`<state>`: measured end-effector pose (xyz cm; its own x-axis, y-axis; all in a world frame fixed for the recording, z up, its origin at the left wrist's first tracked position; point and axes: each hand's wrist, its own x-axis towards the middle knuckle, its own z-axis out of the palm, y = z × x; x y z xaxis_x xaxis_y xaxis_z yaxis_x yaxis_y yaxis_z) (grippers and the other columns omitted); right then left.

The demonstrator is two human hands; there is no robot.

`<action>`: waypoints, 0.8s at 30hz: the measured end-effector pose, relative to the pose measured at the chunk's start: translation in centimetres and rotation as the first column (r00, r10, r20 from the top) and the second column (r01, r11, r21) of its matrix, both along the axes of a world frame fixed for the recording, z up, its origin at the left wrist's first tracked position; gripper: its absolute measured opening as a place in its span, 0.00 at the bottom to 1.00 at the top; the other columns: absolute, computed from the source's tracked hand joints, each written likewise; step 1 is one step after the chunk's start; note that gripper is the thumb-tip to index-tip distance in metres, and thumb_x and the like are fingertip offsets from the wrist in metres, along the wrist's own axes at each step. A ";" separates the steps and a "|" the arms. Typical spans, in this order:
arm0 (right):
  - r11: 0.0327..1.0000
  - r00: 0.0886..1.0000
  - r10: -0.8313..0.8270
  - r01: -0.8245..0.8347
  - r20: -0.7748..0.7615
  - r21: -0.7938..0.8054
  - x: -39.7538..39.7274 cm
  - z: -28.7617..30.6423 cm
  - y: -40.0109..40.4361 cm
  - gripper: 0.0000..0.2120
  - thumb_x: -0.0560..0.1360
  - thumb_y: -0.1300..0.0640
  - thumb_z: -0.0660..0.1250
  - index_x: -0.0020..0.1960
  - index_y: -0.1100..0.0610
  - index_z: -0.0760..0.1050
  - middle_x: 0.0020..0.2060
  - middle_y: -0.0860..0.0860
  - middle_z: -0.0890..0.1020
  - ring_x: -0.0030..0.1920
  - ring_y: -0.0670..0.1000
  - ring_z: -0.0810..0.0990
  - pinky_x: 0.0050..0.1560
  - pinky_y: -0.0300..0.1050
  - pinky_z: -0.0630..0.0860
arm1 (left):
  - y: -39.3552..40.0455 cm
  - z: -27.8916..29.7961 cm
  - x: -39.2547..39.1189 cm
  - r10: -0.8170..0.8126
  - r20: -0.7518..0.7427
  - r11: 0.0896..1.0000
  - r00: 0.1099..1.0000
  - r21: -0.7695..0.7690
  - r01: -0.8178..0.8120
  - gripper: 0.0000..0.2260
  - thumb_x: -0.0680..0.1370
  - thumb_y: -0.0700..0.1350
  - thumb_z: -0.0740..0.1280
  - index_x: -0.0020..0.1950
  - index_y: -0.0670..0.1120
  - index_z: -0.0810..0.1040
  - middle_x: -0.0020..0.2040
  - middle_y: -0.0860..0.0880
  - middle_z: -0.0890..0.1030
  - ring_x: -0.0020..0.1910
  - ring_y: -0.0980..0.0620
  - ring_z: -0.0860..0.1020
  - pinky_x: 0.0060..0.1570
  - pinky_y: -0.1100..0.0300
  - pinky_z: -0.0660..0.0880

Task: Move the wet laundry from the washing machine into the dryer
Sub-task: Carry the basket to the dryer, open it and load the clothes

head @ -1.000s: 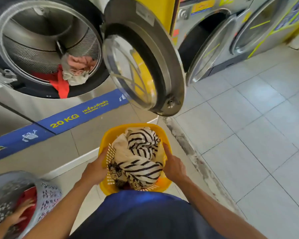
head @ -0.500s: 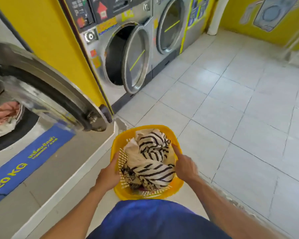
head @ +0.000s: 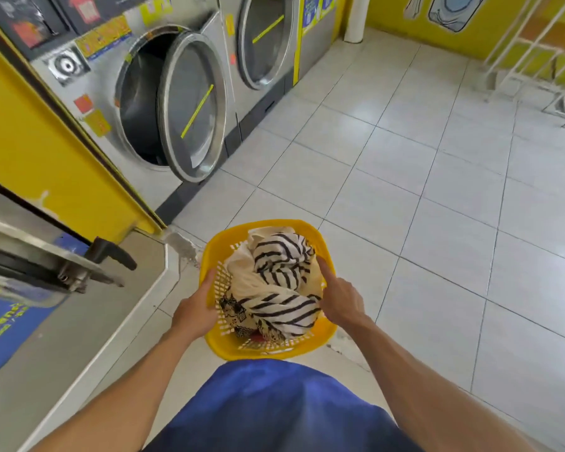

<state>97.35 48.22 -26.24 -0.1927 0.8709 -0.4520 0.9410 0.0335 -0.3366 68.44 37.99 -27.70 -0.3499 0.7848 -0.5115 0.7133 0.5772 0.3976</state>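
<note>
The wet laundry (head: 276, 285), a twisted bundle of cream cloth, black-and-white striped fabric and a dark patterned piece, sits heaped in a round yellow perforated plastic basket (head: 229, 349). The basket is carried low in front of the person, above the white tiled floor (head: 421, 203).

The left hand (head: 194, 309) grips the basket's left rim, with the thumb lying along the inside of the wall. The right hand (head: 340, 300) grips the right rim, with its thumb stretched forward over the edge, touching the cream cloth. Both forearms reach forward and down from the lower corners of the view, with the wrists roughly level, so the basket looks about even.

The step in hand appears to be carrying the load to the dryer. A steel front-loading machine with its round glass door swung open (head: 190, 106) stands ahead on the left against the yellow wall and is probably the goal. To do this well, the person should keep both grips firm, because wet cloth is heavy and the thin plastic may flex. The basket should be held level and brought close under the open drum before any piece is lifted out. The open steel door (head: 46, 265) with the black handle at the near left should be given room.
</note>
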 end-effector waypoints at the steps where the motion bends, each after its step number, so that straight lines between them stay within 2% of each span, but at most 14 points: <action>1: 1.000 1.000 0.003 -0.003 0.003 -0.021 0.0 -0.5 1.4 0.40 0.78 0.60 0.60 0.79 0.35 0.41 0.43 0.52 0.74 0.40 0.56 0.74 0.37 0.48 0.69 | 1.4 -0.5 -0.2 0.005 0.030 1.000 1.000 -0.014 -0.004 0.40 0.75 0.43 0.62 0.76 0.71 0.43 0.56 0.42 0.81 0.41 0.43 0.79 0.38 0.56 0.76; 4: 0.997 1.000 0.008 -0.006 0.025 -0.076 -0.2 -1.5 5.4 0.40 0.79 0.60 0.59 0.79 0.36 0.40 0.42 0.53 0.75 0.39 0.56 0.75 0.37 0.48 0.71 | 6.0 -1.3 -1.0 0.015 0.059 0.997 0.998 -0.076 -0.010 0.41 0.74 0.43 0.60 0.73 0.75 0.42 0.48 0.42 0.82 0.38 0.45 0.80 0.39 0.53 0.80; 7: 0.993 0.999 -0.019 0.024 0.044 -0.116 -0.4 -1.6 9.9 0.41 0.78 0.61 0.59 0.80 0.37 0.40 0.40 0.53 0.76 0.38 0.56 0.76 0.34 0.47 0.71 | 11.4 -1.3 -1.5 -0.043 0.055 0.994 0.998 -0.096 0.048 0.40 0.74 0.44 0.61 0.74 0.73 0.42 0.45 0.42 0.82 0.37 0.45 0.80 0.42 0.50 0.81; 11: 0.993 0.998 -0.004 0.012 0.063 -0.116 -1.2 -1.5 16.4 0.41 0.77 0.61 0.58 0.79 0.36 0.40 0.39 0.53 0.77 0.37 0.57 0.77 0.33 0.48 0.72 | 17.7 -0.7 -2.2 -0.066 0.010 0.993 0.998 -0.099 0.067 0.40 0.75 0.43 0.62 0.76 0.71 0.43 0.60 0.38 0.80 0.45 0.41 0.81 0.42 0.54 0.78; 15: 0.990 0.997 0.010 0.001 0.076 -0.141 -1.8 -1.0 20.3 0.42 0.77 0.62 0.58 0.79 0.35 0.40 0.38 0.53 0.76 0.36 0.57 0.76 0.31 0.46 0.69 | 21.2 0.1 -2.2 -0.034 0.067 0.994 0.997 -0.099 0.040 0.40 0.75 0.43 0.63 0.77 0.69 0.44 0.63 0.41 0.79 0.53 0.41 0.81 0.47 0.55 0.78; 20: 0.987 0.994 0.070 -0.057 0.083 -0.152 -3.3 -1.5 26.2 0.42 0.77 0.62 0.58 0.79 0.36 0.40 0.37 0.53 0.76 0.35 0.56 0.75 0.32 0.47 0.70 | 25.6 -0.5 -3.2 0.020 0.043 0.993 0.999 -0.114 -0.015 0.41 0.74 0.41 0.62 0.77 0.68 0.45 0.57 0.41 0.81 0.46 0.42 0.81 0.44 0.53 0.79; 22: 0.985 0.993 0.105 -0.096 0.057 -0.146 -4.3 -2.0 29.1 0.42 0.77 0.62 0.57 0.79 0.36 0.40 0.36 0.53 0.76 0.34 0.55 0.74 0.29 0.46 0.68 | 27.3 -1.2 -3.9 0.069 0.033 0.992 0.997 -0.108 -0.065 0.42 0.74 0.41 0.62 0.76 0.70 0.44 0.58 0.42 0.81 0.42 0.45 0.81 0.40 0.54 0.79; 24: 0.982 0.987 0.153 -0.147 0.047 -0.119 -5.8 -2.8 32.6 0.41 0.77 0.62 0.58 0.79 0.36 0.40 0.37 0.53 0.76 0.34 0.55 0.74 0.28 0.46 0.67 | 29.2 -2.0 -4.6 0.126 0.031 0.987 0.992 -0.101 -0.123 0.42 0.74 0.39 0.61 0.76 0.70 0.44 0.54 0.42 0.81 0.36 0.47 0.80 0.32 0.56 0.76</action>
